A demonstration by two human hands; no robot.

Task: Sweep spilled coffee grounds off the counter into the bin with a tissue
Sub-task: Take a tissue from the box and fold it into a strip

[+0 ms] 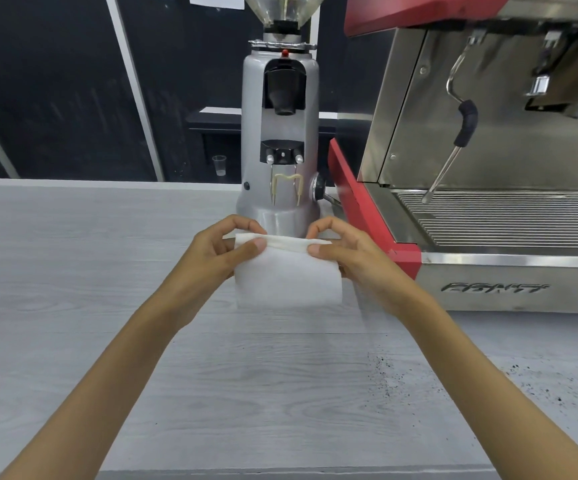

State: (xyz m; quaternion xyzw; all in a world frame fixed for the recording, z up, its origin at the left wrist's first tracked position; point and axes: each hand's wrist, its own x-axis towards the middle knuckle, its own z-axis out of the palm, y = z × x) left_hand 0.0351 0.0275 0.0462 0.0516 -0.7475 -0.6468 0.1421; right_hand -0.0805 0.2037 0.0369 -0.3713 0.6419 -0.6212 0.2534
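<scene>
The pale grey wood-grain counter [72, 271] spreads under and all round both hands; its near edge runs along the bottom of the view. Beyond and to the right of the right hand [356, 258] stands a red and steel espresso machine [488, 289], cut off by the top and right borders, its embossed front lettering too smeared to read. Its steam wand [453, 143] hangs over the ribbed drip tray [505, 216].

Directly behind the hands rises a grey coffee grinder [252, 133]. Its clear hopper is cropped at the top, and the hands and tissue hide the foot of its base.

The left hand [218, 251] and the right hand are raised side by side above the counter, each pinching a top corner of the white tissue [287, 275] between the thumb in front and curled fingers behind. The tissue hangs between them as a folded sheet, its top edge doubled over. Its lower edge blurs into the pale counter, so I cannot tell whether it touches the surface.

The coffee grounds [388, 379] lie scattered as dark specks on the counter, nearer the viewer than the right hand, on either side of the right forearm, which covers part of the spill.

Far beyond the left hand, a small clear plastic cup [219, 165] sits in the dark background.
</scene>
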